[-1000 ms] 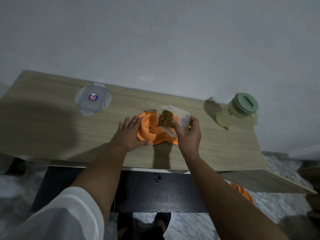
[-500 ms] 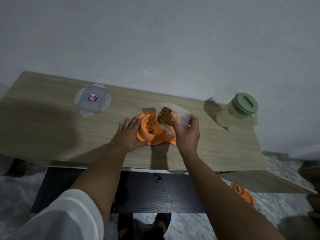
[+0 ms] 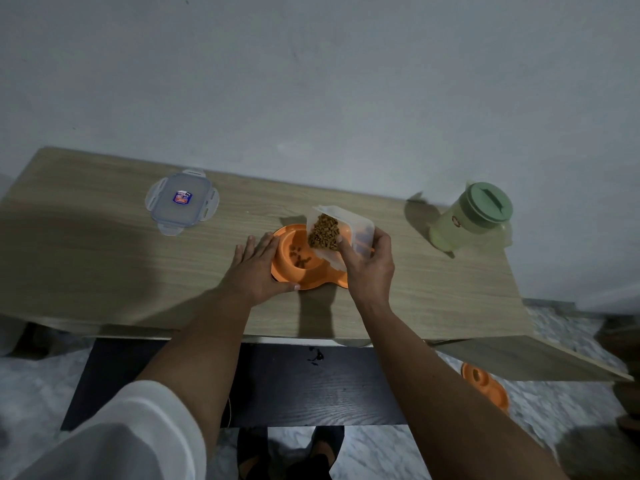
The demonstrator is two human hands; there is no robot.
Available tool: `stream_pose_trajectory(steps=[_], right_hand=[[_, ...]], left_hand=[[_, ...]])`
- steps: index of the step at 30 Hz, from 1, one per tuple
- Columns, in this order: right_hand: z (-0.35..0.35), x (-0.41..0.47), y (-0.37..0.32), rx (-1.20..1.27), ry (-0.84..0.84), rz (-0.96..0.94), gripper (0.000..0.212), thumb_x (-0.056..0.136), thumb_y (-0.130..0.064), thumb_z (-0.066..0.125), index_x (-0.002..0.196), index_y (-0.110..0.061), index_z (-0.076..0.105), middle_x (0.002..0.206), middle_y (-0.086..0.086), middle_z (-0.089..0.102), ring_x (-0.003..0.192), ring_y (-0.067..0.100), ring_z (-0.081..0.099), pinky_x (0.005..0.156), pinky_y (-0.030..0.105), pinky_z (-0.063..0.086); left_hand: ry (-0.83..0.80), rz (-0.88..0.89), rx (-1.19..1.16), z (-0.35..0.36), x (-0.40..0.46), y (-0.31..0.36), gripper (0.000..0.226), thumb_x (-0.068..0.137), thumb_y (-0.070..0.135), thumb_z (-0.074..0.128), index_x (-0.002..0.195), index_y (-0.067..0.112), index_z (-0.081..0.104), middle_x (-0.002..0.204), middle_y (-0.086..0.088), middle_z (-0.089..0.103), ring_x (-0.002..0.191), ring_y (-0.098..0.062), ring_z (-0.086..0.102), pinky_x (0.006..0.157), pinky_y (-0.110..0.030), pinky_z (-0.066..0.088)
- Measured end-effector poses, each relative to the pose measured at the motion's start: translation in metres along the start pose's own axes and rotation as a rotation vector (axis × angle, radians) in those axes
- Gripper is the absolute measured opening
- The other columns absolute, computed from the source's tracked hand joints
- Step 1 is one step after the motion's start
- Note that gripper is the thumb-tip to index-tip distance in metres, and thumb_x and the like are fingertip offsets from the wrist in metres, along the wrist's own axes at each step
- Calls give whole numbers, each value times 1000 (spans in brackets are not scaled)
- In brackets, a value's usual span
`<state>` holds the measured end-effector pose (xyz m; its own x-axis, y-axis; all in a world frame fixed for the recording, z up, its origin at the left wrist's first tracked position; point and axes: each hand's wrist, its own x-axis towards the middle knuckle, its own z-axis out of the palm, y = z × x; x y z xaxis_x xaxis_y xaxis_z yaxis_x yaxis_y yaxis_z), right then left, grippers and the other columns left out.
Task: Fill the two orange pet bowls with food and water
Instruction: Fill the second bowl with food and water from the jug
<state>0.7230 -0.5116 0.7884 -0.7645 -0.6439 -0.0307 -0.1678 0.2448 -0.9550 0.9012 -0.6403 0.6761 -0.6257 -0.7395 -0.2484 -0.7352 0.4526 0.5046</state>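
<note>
Nearest, a white sleeve (image 3: 114, 441) covers the left upper arm, above a pale marbled floor (image 3: 31, 382) and a dark wood-grained panel (image 3: 294, 386). On that floor at the near right lies a second orange pet bowl (image 3: 486, 386), partly hidden by the right forearm.

On the light wood-grain table (image 3: 104, 271), the orange double pet bowl (image 3: 298, 275) (smooth moulded plastic, two round wells joined in one piece) sits near the front edge, roughly centred. The left hand (image 3: 258, 268) lies flat beside the bowl's left rim, fingers straight and together, thumb against the near rim. The left well holds a few brown kibble pieces (image 3: 300, 258).

The right hand (image 3: 369, 265) grips a clear rectangular plastic container (image 3: 341, 230), thumb on the near face and fingers curled round the right side. The container is tilted, open mouth facing left and down over the left well, with brown granular pet food (image 3: 324, 232) heaped at that mouth.

Farther left lies a clear rectangular lid (image 3: 182, 201) with four clip flaps and a small label. At the far right, near the grey wall (image 3: 311, 81), stands a pale green translucent jug (image 3: 472, 216) with a round darker green cap.
</note>
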Motion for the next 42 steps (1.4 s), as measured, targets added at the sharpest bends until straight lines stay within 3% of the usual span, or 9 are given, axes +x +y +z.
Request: stream_pose_trajectory(steps=[10, 16, 35, 39, 42], right_hand=[[1, 1, 0, 0, 30, 9, 56, 83, -42, 85, 128, -22, 58, 115, -10, 68, 102, -5, 65, 79, 14, 53], [-2, 1, 2, -2, 35, 4, 58, 83, -43, 85, 129, -20, 58, 116, -9, 68, 104, -2, 65, 76, 9, 52], [-2, -2, 3, -19, 48, 6, 59, 83, -44, 85, 130, -21, 57, 117, -10, 67, 101, -14, 61, 76, 6, 50], [-3, -2, 4, -7, 59, 4, 59, 82, -48, 84, 129, -25, 57, 116, -11, 68, 105, -2, 65, 84, 21, 58], [-3, -2, 4, 5, 68, 3, 57, 83, -46, 84, 128, -25, 57, 116, -11, 68, 107, 1, 66, 87, 24, 59]], left_hand=[[-7, 1, -20, -2, -1, 1, 134, 57, 94, 56, 158, 33, -7, 167, 10, -11, 153, -25, -17, 123, -50, -9], [-11, 1, -18, -1, 0, 1, 134, 57, 94, 56, 158, 33, -8, 167, 10, -11, 153, -24, -19, 123, -49, -9], [-20, 2, -13, -3, -1, 1, 133, 58, 93, 56, 158, 32, -9, 167, 10, -13, 153, -24, -19, 123, -48, -11], [-18, 4, -18, -3, -1, 2, 133, 58, 93, 56, 158, 32, -9, 167, 9, -13, 153, -24, -19, 123, -48, -11], [-18, 6, -17, -2, -2, 0, 133, 59, 93, 56, 158, 32, -9, 167, 9, -12, 152, -24, -19, 123, -48, -11]])
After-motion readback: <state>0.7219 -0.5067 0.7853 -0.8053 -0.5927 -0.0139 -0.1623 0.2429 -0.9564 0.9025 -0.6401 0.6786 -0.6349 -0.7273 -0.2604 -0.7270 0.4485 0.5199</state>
